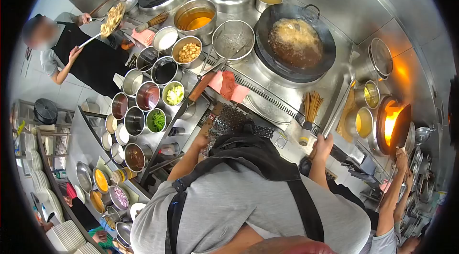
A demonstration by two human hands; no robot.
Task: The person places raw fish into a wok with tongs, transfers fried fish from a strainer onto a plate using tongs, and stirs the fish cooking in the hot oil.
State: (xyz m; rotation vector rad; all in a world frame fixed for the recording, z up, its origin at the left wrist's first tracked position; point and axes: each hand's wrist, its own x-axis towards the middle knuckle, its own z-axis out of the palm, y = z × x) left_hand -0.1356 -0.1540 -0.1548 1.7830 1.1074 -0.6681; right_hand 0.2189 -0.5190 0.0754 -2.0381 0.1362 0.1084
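Observation:
My right hand (pixel 322 147) is closed around the lower end of a long-handled metal utensil (pixel 338 110). Its shaft slants up along the stove's right side, and its head is hard to make out. Close to that hand stands a bamboo wok brush (pixel 311 110). My left hand (pixel 201 140) hangs low beside the counter edge, its fingers too small and partly hidden to read. Ahead of me a large black wok (pixel 327 58) sits on the burner, with brown, foaming liquid (pixel 295 43) bubbling in it. A wire strainer (pixel 233 38) rests left of the wok.
Left are pots of sauces, a bowl of fried pieces (pixel 187 53), chopped greens (pixel 156 120) and a pot of orange oil (pixel 195 18). Pink cloths (pixel 229 86) lie on the stove edge. Flames rise in a wok (pixel 393 125) at right, near another person's hand (pixel 401 158). A co-worker (pixel 91 58) lifts food far left.

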